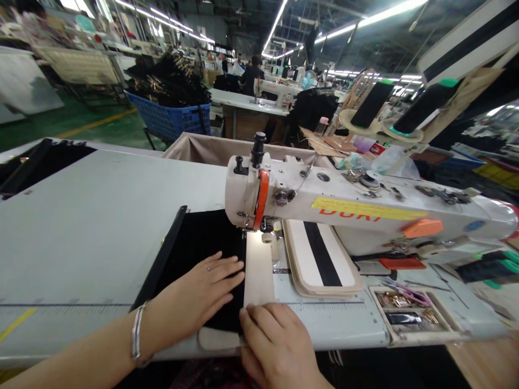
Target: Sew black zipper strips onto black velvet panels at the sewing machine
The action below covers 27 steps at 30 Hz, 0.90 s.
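A white sewing machine (357, 210) stands across the grey table (93, 216). Black fabric (194, 243) lies flat under its needle, with a beige strip (258, 265) along its right edge. My left hand (203, 286) rests flat on the black fabric, fingers stretched out toward the strip. My right hand (275, 340) presses its fingertips on the near end of the beige strip, fingers curled. A bracelet (137, 335) circles my left wrist.
A stack of beige pieces with a black stripe (320, 259) lies right of the needle. A tray of small parts (409, 313) sits at the right front. Thread cones (373, 102) stand behind the machine. A blue basket (170, 116) of black goods stands beyond the table.
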Tool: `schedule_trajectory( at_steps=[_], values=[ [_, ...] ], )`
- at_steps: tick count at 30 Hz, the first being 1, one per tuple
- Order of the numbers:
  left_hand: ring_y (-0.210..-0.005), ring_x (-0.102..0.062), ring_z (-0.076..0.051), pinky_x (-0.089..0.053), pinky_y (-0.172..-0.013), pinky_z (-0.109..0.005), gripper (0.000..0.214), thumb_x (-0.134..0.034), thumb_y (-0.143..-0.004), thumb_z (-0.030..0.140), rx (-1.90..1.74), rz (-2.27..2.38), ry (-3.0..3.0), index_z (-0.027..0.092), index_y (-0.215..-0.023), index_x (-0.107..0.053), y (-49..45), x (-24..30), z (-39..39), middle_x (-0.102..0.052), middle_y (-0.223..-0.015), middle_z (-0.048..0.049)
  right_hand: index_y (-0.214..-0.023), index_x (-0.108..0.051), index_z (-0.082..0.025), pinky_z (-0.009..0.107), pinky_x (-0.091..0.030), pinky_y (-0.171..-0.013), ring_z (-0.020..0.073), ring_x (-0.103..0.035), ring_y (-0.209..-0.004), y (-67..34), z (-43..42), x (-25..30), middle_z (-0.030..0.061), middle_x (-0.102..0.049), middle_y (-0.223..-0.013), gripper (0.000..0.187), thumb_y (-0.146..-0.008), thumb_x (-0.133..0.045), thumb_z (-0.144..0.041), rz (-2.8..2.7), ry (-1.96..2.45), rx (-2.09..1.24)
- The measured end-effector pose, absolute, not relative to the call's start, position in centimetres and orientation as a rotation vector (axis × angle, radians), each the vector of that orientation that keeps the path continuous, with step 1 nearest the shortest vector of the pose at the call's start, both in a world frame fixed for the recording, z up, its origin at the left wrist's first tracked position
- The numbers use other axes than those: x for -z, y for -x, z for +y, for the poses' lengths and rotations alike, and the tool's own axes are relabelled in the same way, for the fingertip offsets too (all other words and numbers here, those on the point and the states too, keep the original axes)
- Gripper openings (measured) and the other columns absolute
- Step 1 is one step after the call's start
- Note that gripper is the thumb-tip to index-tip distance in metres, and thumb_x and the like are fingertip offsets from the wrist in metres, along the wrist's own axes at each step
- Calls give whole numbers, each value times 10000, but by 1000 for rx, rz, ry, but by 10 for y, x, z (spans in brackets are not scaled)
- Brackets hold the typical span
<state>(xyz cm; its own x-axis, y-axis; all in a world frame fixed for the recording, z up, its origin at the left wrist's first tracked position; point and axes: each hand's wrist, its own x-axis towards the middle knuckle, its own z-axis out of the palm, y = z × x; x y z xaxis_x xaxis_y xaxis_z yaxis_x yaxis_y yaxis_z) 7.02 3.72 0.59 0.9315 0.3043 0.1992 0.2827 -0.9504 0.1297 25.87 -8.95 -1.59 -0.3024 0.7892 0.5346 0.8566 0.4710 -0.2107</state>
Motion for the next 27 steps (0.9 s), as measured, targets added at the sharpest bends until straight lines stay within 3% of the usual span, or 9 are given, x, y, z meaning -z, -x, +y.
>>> schedule_trajectory(
  at_steps=[6,20,27],
  values=[
    [-1251,-555,-136,-309,-1190,-329,340,-447,-917,38,-560,173,-2855,180,-1172,-620,-50,0,6,-677,-1248,-35,-1102,-663,-152,314,-499,-695,192,-624,-812,-264,-91,19,44,-716,-974,226,-933,-561,-263,-2078,1297,117],
    [-1278,-519,-176,-359,-1166,-400,377,-427,-896,21,-551,195,-2881,148,-1210,-591,-59,11,38,-640,-1292,-73,-1263,-596,-211,381,-493,-896,229,-594,-1029,-272,-73,13,46,-661,-1203,327,-942,-594,-276,-2120,1476,-134],
    [-1288,-508,-178,-375,-1150,-396,352,-435,-918,32,-482,275,-2962,161,-1209,-587,-65,17,57,-615,-1325,-60,-1270,-587,-209,412,-486,-938,236,-583,-1046,-276,-55,12,55,-653,-1196,346,-931,-603,-278,-2125,1537,-168]
  ],
)
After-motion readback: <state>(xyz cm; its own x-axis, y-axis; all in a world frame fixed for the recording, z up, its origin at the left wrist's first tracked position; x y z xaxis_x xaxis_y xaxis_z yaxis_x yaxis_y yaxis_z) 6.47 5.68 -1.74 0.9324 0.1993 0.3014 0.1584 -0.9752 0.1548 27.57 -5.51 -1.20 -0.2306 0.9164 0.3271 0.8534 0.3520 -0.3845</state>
